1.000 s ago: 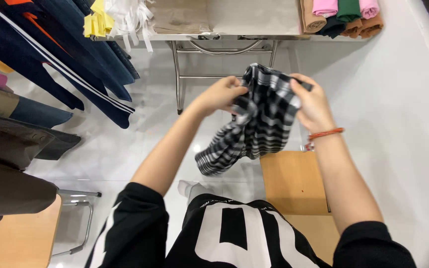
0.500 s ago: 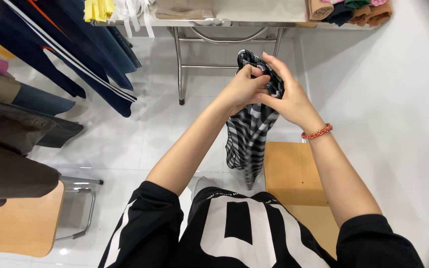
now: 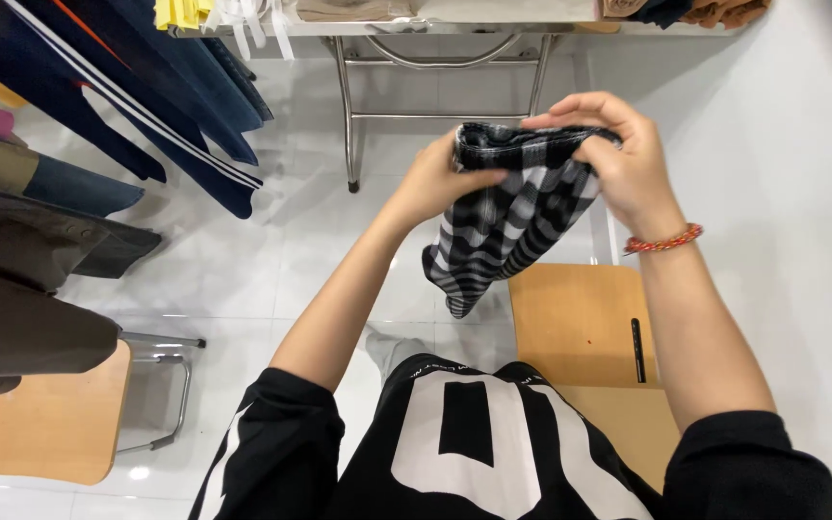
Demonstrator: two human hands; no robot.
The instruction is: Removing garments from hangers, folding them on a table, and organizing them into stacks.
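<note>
Near the frame's centre, the left hand (image 3: 435,178) and right hand (image 3: 618,159) pinched closed on the checked cloth (image 3: 507,226); its loose hanging end could unfold.

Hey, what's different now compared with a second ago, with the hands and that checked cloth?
The black-and-white checked cloth was bunched and hanging wide; now it is gathered into a narrower fold, its top edge stretched level between the left hand and right hand. Both hands have risen and moved slightly apart, keeping their grip. The wooden chair, the metal table frame and the hanging clothes are unchanged.
</note>
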